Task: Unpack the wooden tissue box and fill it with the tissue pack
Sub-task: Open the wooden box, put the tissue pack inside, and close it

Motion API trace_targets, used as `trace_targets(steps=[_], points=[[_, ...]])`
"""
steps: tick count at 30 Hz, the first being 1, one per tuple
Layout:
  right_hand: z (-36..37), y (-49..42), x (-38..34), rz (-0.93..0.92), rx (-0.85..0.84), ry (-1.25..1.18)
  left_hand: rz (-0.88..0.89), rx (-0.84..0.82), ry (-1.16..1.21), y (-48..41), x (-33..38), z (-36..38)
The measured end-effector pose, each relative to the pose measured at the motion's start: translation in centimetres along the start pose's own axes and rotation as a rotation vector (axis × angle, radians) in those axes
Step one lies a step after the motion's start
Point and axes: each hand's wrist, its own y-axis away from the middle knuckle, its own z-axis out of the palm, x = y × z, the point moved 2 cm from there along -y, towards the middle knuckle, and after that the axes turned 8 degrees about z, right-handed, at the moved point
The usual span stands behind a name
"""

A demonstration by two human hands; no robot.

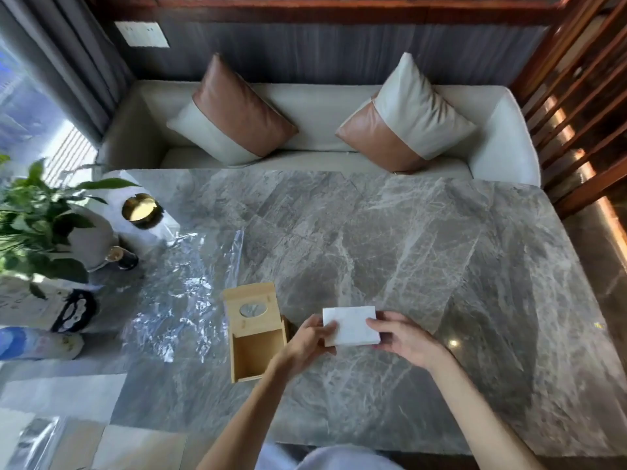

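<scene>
Tissues [351, 325]: white rectangular pack, held up over the tabletop [424, 252] nr its near edge, abt mid-width; just right of the box, apart from it
L hand [309, 338]: clamped on pack's left end, thumb on top face, fingers under; wrist crossed over box's right wall
R hand [402, 335]: clamped on pack's right end, thumb on top, fingers wrapped below
Hands: apart, one at each end of the pack, both gripping it
Box [256, 334]: pale wood, on the tabletop left of centre, nr near edge; open, inside bare wood w/ nothing in it
Lid [251, 308]: hinged back on box's far side, oval slot facing up, tilted
Wrap [179, 290]: clear crinkled plastic, spread flat on the tabletop just left of box, running toward the far-left corner
Gold dish [140, 208]: round, shiny, nr far-left corner
Plant [37, 212]: green leaves in pale round pot, at left edge
Small jar [120, 256]: dark, beside the pot, on its right
Packs at left edge [40, 340]: printed soft pkgs, blurred, can't tell contents
Sofa [319, 130]: pale, beyond the far edge, w/ 2 tan-and-cream cushions [234, 113]
Surface: grey veined marble, glossy
</scene>
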Motion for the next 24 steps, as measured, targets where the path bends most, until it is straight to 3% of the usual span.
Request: trace_targets(steps=[2,5,7,12,14,17,20,24], points=[[1.3,0.7,-0.8,0.009,-0.027,0.164,0.029,0.023,-0.063,1.9,0.7,-0.5],[4.7,0.8,-3.5,-0.086,-0.041,0.609,0.156,-0.018,-0.292,3.8,2.6,-2.1],[8.3,0.2,-5.2,-0.139,-0.134,0.842,0.242,-0.024,-0.410,5.0,4.0,-3.6],[15.4,-2.5,-5.8,-0.191,-0.239,0.963,0.269,0.185,-0.378,8.0,5.0,-9.0],[16.2,-3.8,-4.3,-0.156,-0.208,0.787,0.263,0.355,-0.294,9.0,4.2,-11.6],[15.7,-5.2,0.0,0.022,-0.196,-0.024,0.231,0.604,-0.421,10.0,1.5,-15.6],[14.3,-6.1,5.2,0.144,-0.155,-0.623,0.074,0.492,-0.437,10.1,-2.1,-17.1],[13.1,-7.2,8.7,0.107,-0.092,-0.802,0.074,0.306,-0.181,9.4,-4.3,-17.0]])
